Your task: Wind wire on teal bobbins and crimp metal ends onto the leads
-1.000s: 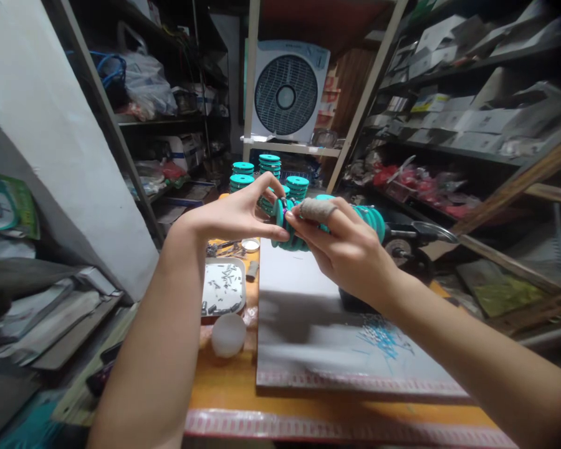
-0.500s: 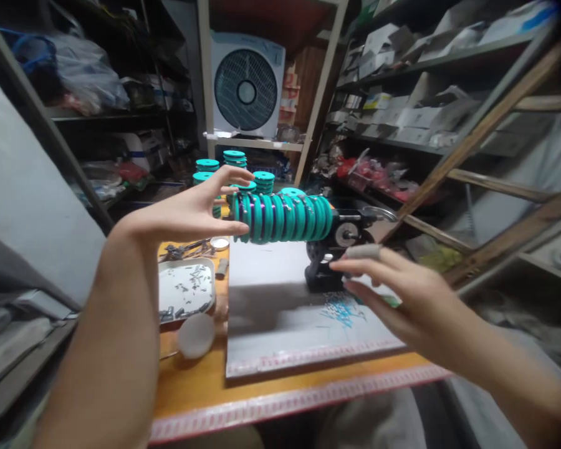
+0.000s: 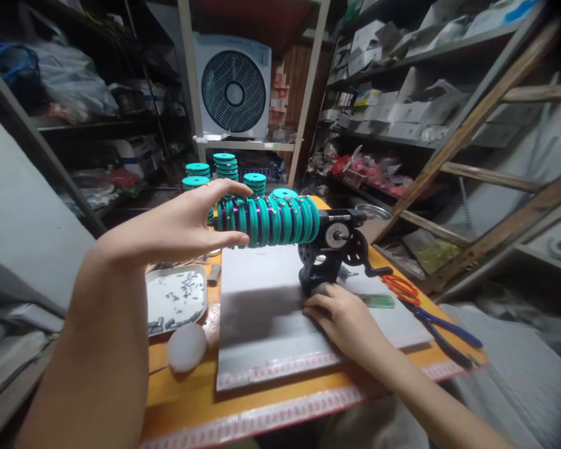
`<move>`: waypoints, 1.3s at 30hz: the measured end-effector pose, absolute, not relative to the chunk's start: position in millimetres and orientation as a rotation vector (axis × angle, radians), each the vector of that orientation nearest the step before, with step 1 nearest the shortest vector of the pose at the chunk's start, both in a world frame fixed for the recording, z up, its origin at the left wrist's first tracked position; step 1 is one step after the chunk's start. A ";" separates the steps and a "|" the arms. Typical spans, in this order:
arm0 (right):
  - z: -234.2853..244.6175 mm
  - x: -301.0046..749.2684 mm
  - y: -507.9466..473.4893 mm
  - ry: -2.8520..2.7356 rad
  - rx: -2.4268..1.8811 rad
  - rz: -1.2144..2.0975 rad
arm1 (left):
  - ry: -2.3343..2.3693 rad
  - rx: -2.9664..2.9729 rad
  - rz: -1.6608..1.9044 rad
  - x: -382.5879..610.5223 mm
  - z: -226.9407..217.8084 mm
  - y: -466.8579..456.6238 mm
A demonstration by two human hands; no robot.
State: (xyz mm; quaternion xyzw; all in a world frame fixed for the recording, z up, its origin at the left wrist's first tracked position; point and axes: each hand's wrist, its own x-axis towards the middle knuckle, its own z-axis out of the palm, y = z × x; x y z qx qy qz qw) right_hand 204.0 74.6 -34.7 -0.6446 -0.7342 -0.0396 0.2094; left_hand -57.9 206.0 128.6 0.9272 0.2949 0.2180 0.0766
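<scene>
My left hand (image 3: 206, 218) curls round the left end of a row of teal spools (image 3: 275, 221), thumb below and fingers over the top. The row lies sideways on a black hand-cranked winder (image 3: 325, 255) with a white dial. My right hand (image 3: 339, 308) is low on the grey-white board (image 3: 257, 365), just in front of the winder's base. Its fingers are bunched together and point down at the board; anything between them is hidden. The loose blue bits seen earlier are covered by this hand.
Upright stacks of teal spools (image 3: 225, 165) stand behind. On the left are a white tray (image 3: 168, 287) of small metal parts and a round white lid (image 3: 187, 347). Blue-handled pliers (image 3: 453, 330), an orange cord coil (image 3: 402, 289) and a green strip (image 3: 376, 301) lie right.
My right hand has moved down and left from beside the winder onto the board, uncovering the crank, pliers and orange coil. My left hand stays at the spools. The view has shifted slightly.
</scene>
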 end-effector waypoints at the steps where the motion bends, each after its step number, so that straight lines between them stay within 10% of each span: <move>1: -35.6 203.2 75.4 -2.052 -1.781 -0.114 | 0.895 2.816 0.697 -53.0 128.3 202.4; 17: 73.9 199.3 78.0 -1.817 -1.162 0.371 | 1.242 3.212 0.760 19.0 114.5 184.3; 27: 111.8 199.5 128.2 -1.947 -0.983 -0.490 | 1.214 3.182 0.649 16.5 127.5 186.6; 39: 110.5 198.2 127.4 -2.006 -0.942 -0.769 | 1.212 3.147 0.665 16.9 126.8 186.6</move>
